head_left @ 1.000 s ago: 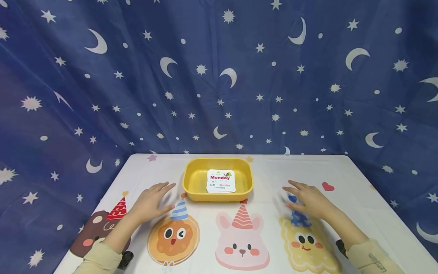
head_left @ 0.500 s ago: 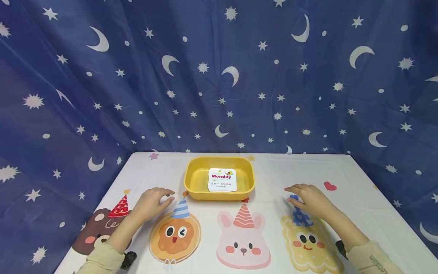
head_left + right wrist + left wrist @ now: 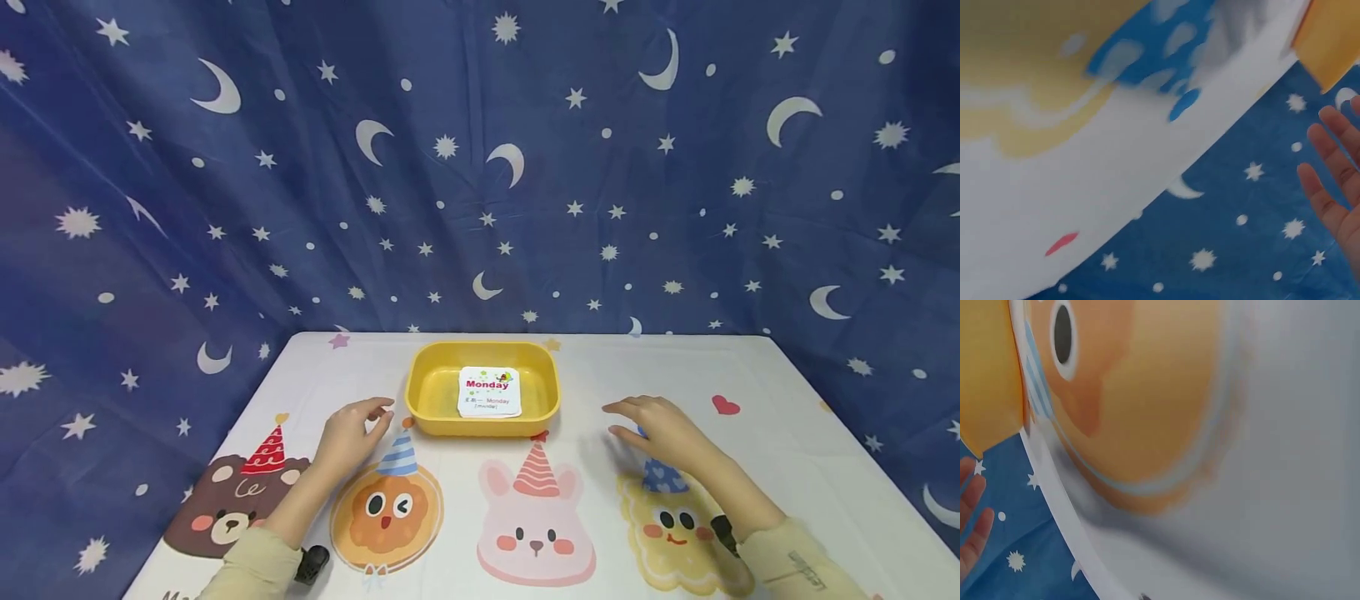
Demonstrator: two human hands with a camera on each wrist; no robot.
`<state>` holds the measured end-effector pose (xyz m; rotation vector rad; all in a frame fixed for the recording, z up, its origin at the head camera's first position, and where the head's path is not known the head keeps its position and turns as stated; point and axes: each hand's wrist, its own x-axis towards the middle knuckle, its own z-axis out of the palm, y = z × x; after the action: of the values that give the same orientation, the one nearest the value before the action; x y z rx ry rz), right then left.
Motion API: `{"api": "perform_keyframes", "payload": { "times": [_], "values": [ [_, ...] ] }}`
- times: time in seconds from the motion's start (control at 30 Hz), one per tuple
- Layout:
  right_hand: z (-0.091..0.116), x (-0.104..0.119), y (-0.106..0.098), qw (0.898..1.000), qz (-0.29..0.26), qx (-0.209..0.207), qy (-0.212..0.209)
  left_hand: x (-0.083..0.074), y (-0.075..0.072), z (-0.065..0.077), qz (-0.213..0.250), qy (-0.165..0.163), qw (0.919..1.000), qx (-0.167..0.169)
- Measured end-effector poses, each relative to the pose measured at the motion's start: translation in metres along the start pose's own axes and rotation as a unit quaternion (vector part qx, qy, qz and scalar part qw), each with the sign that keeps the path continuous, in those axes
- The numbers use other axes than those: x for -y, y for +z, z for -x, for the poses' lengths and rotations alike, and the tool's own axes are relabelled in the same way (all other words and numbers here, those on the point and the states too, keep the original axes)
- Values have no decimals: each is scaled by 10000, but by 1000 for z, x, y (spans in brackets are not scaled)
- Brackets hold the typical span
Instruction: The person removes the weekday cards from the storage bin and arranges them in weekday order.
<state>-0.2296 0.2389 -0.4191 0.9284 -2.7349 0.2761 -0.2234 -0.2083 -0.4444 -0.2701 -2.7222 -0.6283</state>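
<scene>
A yellow tray (image 3: 427,392) sits toward the back of the table, holding what looks like a small stack of white cards. On the top card (image 3: 489,392) the word "Monday" is printed in red. My left hand (image 3: 351,432) hovers just left of the tray, fingers relaxed and a little bent, holding nothing. To the tray's right, farther off, my right hand (image 3: 658,427) hangs over the cloth with loose fingers and nothing in it. Both wrist views catch only fingertips and a corner of the tray.
A white tablecloth (image 3: 600,375) printed with cartoon animals and party hats covers the table. Behind and beside it hangs a dark blue curtain (image 3: 450,200) with moons and stars. A dark wrist device (image 3: 312,563) shows by the left sleeve.
My left hand has shifted right, closer to the tray. My right hand has moved a little left, toward the tray. Tray and cards stay in place; the head view has tilted slightly.
</scene>
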Motion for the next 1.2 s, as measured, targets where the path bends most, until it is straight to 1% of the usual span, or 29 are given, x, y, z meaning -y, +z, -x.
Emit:
{"api": "perform_keyframes", "payload": {
  "times": [0.17, 0.23, 0.33, 0.5, 0.63, 0.77, 0.87, 0.9, 1.0, 1.1, 1.2],
  "values": [
    [-14, 20, -3, 9985, -528, 161, -10, -10, 5, -9, 246, -84, 9995, -161],
    [-19, 28, -5, 9977, -636, 246, -14, -14, 8, -14, 336, -99, 9992, -199],
    [-24, 38, -7, 9966, -762, 267, -176, -21, 12, -21, 427, -40, 9989, -210],
    [-33, 52, -11, 9951, -778, 161, -594, -28, 17, -29, 606, -5, 9981, -120],
    [-39, 62, -14, 9944, -785, 256, -657, -29, 23, -35, 979, -216, 9949, 53],
    [-48, 69, -14, 9943, -755, 331, -676, -29, 29, -43, 1558, -584, 9860, 111],
    [-56, 73, -13, 9933, -760, 289, -819, -31, 31, -49, 2072, -847, 9746, 105],
    [-59, 74, -13, 9929, -765, 290, -865, -31, 31, -50, 2181, -916, 9716, 98],
    [-69, 77, -11, 9914, -797, 351, -973, -32, 33, -54, 2376, -1126, 9647, 146],
    [-80, 79, -11, 9913, -794, 490, -933, -30, 34, -57, 2437, -1356, 9601, 218],
    [-90, 81, -12, 9913, -770, 613, -877, -26, 33, -60, 2645, -1614, 9497, 453]
  ]
}}
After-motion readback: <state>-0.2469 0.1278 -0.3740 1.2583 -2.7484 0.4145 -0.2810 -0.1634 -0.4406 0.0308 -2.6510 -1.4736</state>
